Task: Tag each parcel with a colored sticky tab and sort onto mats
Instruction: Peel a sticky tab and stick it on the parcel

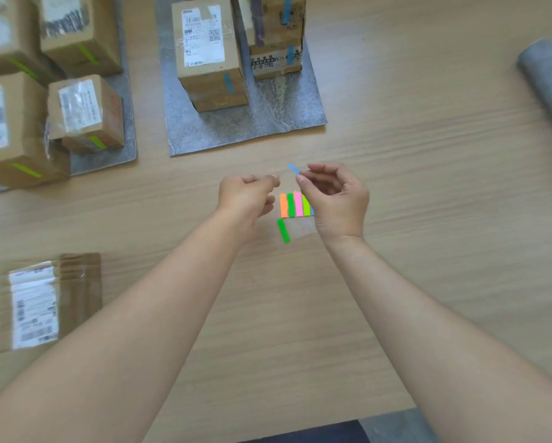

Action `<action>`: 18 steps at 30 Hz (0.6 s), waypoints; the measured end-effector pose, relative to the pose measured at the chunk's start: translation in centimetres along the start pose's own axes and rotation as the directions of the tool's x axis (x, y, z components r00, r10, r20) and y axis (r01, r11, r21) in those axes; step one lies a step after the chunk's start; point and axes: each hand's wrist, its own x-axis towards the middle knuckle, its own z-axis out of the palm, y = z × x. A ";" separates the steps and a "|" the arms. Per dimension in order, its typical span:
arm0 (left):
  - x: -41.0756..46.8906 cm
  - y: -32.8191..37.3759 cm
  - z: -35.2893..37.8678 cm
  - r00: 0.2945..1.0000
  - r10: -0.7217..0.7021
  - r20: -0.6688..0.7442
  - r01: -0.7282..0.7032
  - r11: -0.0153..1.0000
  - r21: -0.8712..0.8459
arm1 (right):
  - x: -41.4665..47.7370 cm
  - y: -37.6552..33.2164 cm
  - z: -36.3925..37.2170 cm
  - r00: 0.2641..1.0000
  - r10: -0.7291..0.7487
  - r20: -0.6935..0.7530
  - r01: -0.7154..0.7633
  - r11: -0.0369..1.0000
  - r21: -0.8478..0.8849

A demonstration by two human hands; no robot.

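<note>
1. The right hand (pixel 335 199) pinches a blue tab (pixel 293 169) between thumb and forefinger. The tab sticks out beyond the fingertips, slanted up and toward the left hand.
2. The left hand (pixel 245 196) is just beside the right one. Its fingers are curled in with the thumb against the forefinger, and nothing shows in its grip. Its fingertips are near the blue tab but apart from it.
3. A pad of tabs (pixel 292 205) lies on the bench (pixel 428 187) below the gap between the two hands, its right end hidden under the right palm. A loose green tab (pixel 283 230) lies just nearer the person than the pad, between the wrists.
4. A flat parcel (pixel 49 302) lies well to the left of the left forearm, nearer the person than either hand.
5. Beyond the hands is a grey middle mat (pixel 236 129) carrying a front box (pixel 209 55) and a back box (pixel 274 33), both with blue tabs stuck on.
6. Beyond and well left of the left hand, a left mat (pixel 121 155) holds four boxes, such as the small box (pixel 86 113), each with a light green tab.
7. Far to the right of the right hand, a third mat (pixel 549 81) shows partly at the edge of view.
8. The bench is pale wood with a fine grain.
9. The blue tab is a small, narrow, light blue strip, somewhat blurred. The pad shows orange, green, pink, lime and blue strips side by side.
</note>
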 end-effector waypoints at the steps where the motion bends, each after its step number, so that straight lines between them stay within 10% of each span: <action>1: -0.4 0.6 -0.8 0.998 -0.060 0.024 0.061 0.995 -0.080 | -0.6 -0.3 0.5 0.998 -0.021 0.058 0.021 1.000 -0.010; 8: -1.7 -0.4 -7.5 0.981 -0.175 0.088 0.190 0.956 -0.223 | -5.1 -1.5 4.4 0.943 -0.106 0.316 0.138 0.987 -0.081; 18: -6.4 -4.2 -18.5 0.990 0.079 -0.115 -0.088 0.993 -0.082 | -13.4 -1.8 10.0 0.923 -0.074 0.378 0.157 0.968 -0.195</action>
